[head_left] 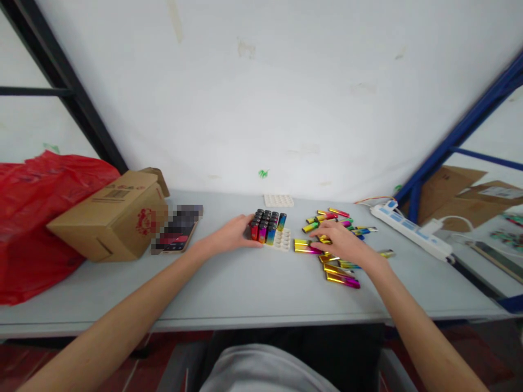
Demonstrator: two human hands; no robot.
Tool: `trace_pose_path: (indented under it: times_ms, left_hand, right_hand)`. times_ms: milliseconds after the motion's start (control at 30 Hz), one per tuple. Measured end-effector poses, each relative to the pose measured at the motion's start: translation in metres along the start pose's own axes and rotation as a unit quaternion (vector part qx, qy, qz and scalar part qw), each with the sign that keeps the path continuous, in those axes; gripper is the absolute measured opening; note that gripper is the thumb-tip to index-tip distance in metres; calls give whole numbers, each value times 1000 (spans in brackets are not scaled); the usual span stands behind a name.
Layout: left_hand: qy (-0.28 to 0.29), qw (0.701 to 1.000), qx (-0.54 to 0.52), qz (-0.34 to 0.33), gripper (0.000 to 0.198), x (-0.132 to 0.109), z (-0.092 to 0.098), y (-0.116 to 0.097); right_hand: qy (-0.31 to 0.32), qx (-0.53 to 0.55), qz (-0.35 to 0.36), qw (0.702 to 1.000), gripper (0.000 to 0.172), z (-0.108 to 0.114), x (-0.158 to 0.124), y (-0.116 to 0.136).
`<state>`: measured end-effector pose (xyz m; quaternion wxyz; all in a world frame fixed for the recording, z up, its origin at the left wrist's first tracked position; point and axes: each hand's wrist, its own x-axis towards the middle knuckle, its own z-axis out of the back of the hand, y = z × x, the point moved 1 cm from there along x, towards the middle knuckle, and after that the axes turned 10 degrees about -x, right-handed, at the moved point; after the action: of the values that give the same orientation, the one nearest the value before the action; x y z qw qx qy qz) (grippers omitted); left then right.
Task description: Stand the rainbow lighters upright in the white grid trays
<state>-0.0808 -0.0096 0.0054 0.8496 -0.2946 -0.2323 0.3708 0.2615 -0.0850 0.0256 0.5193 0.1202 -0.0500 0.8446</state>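
A white tray [283, 240] with round holes sits mid-table, and several shiny multicoloured lighters [267, 224] stand upright in its left part. My left hand [233, 234] rests against the tray's left side, fingers curled round the standing lighters. Loose gold, green and pink lighters [341, 272] lie scattered to the right. My right hand [341, 242] lies over that pile, fingers pinched on a gold-and-pink lighter [304, 247] lying just right of the tray.
A second white tray [278, 200] lies by the wall. A cardboard box [116, 215] and a red plastic bag [36, 218] fill the left of the grey table [245, 294]. A phone [176, 235] lies beside the box. A white power strip [412, 231] runs along the right.
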Motion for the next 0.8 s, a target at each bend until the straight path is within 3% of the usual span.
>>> trace_pose_path:
  times_ms: [167,333,400,500,567,600,700,800]
  left_hand:
    - [0,1000,-11,4,77,-1,1,-3]
    - [4,1000,-18,-7,77,-1,0,-2]
    - [4,1000,-20,-10,75,-1,0,-1]
    - [2,1000,-8,-6,73,-1,0,0]
    - [3,1000,4,-2,74,-1,-1,0]
    - [2,1000,8,0,74,-1,-1,0]
    - [2,1000,11,1,73,-1,0,-2]
    - [4,1000,2,-4,71,-1,0,-4]
  right_hand:
    - [8,7,26,1000,16,-10,-2,-11]
    - [-79,198,-31,976,25,-9,11,-7]
    - [-123,316,-90,936,32,-5,19,0]
    - [-183,498,-164,832,36,6,35,17]
    - [-188,576,-170,777,36,12,47,29]
    - [-178,598,-164,764,38,13,53,35]
    - [-123,616,-153,763,40,6,68,48]
    - [-88,564,-172,803,42,-12,73,53]
